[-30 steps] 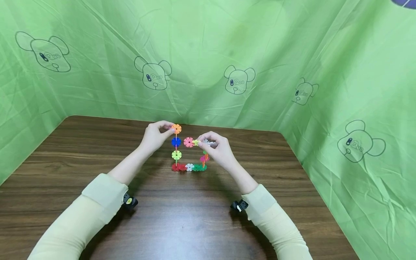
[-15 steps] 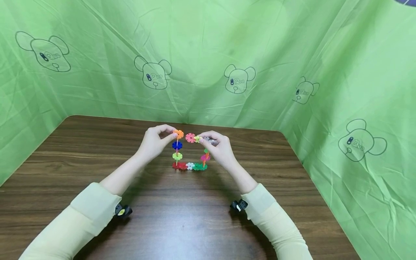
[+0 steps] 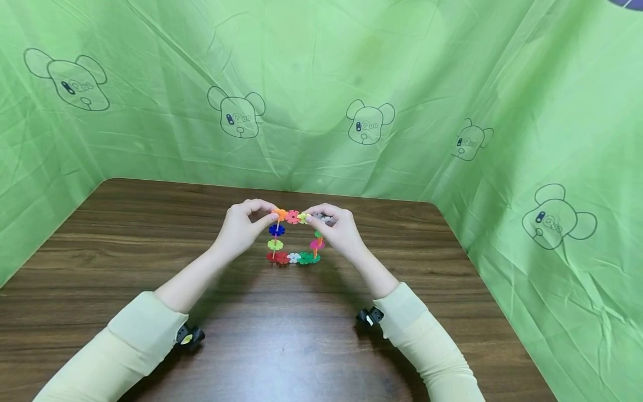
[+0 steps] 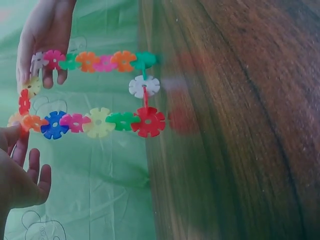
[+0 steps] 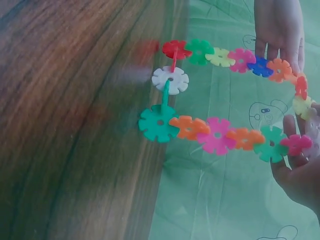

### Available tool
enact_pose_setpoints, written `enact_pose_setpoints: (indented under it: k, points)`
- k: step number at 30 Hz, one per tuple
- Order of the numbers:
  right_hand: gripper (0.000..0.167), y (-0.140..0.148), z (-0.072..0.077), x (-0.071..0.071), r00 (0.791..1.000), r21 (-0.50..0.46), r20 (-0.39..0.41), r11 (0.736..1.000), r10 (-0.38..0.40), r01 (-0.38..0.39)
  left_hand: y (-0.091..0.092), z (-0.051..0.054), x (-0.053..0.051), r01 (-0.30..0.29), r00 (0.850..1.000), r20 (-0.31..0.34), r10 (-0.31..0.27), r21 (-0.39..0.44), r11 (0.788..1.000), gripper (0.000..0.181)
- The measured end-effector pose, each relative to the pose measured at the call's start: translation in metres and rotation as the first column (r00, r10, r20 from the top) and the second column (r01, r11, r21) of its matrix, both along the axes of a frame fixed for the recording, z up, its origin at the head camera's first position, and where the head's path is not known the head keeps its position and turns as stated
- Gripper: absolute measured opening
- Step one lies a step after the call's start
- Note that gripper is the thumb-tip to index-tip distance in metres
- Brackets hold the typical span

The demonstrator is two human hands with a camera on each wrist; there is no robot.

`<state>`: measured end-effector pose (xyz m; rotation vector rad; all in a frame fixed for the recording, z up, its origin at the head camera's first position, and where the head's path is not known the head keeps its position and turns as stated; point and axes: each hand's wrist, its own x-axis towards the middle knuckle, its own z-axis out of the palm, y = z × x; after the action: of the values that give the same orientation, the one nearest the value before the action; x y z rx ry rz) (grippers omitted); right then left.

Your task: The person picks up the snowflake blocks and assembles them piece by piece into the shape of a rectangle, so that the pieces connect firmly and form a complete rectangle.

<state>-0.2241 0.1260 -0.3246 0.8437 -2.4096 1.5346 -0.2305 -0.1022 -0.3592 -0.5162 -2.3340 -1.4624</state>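
Observation:
Interlocking snowflake discs form an upright rectangular frame on the table [image 3: 281, 335]. Along its base run red [image 3: 282, 258], white [image 3: 293, 258] and green [image 3: 304, 258] discs. My left hand [image 3: 238, 226] pinches the orange disc [image 3: 281, 214] at the upper left corner, above a blue disc [image 3: 277, 230]. Beside the orange one, against it, sits a pinkish-red disc [image 3: 293, 217]; whether their slots interlock I cannot tell. My right hand [image 3: 339, 229] pinches the top right part by the yellow disc [image 5: 302, 107], partly covering a pale disc [image 5: 312, 131].
Green cloth [image 3: 311, 111] printed with bear heads surrounds the table at the back and sides. A small black camera sits at the left wrist [image 3: 190, 336] and another at the right wrist [image 3: 370, 316]. The tabletop reflects the frame's base.
My left hand has come down and slightly right with the orange disc, closing the gap to the pinkish-red one. That left column now leans right. My right hand has barely moved.

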Motion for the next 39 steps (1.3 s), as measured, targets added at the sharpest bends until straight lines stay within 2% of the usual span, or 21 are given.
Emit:
enact_pose_setpoints:
  k: [7, 11, 15, 22, 28, 33, 35, 39]
  points:
    - [0.017, 0.001, 0.005, -0.001, 0.997, 0.104, -0.047, 0.993, 0.058, -0.052, 0.001, -0.001, 0.003, -0.017, 1.0, -0.025, 0.017, 0.004, 1.0, 0.014]
    - [0.022, -0.001, 0.007, 0.0, 0.993, 0.132, -0.083, 0.989, 0.082, -0.07, 0.002, -0.002, 0.004, -0.021, 0.998, -0.059, 0.022, 0.011, 1.0, 0.013]
    - [0.021, -0.003, 0.006, -0.002, 0.992, 0.122, -0.107, 0.991, 0.072, -0.058, 0.004, -0.003, 0.005, -0.025, 0.997, -0.077, 0.027, 0.025, 0.999, 0.013]
    - [0.018, 0.001, -0.011, -0.018, 0.995, 0.097, -0.079, 0.994, 0.055, -0.047, 0.01, -0.001, 0.008, -0.043, 0.998, -0.049, 0.046, 0.06, 0.997, 0.012]
    - [0.018, 0.003, -0.012, -0.019, 0.992, 0.101, -0.092, 0.992, 0.08, -0.071, 0.015, 0.002, 0.012, -0.058, 0.997, -0.056, 0.061, 0.063, 0.996, 0.008]
    - [0.017, 0.003, -0.008, -0.017, 0.994, 0.114, -0.09, 0.992, 0.062, -0.052, 0.016, 0.0, 0.01, -0.044, 0.998, -0.045, 0.048, 0.074, 0.996, 0.01]
    - [0.017, 0.003, -0.005, -0.015, 0.995, 0.114, -0.088, 0.993, 0.05, -0.04, 0.015, -0.001, 0.008, -0.032, 0.997, -0.062, 0.036, 0.067, 0.997, 0.014]
    - [0.016, 0.006, 0.011, -0.005, 0.997, 0.104, -0.076, 0.995, 0.014, -0.006, 0.009, -0.005, 0.006, -0.002, 0.993, -0.122, 0.011, 0.07, 0.998, 0.02]
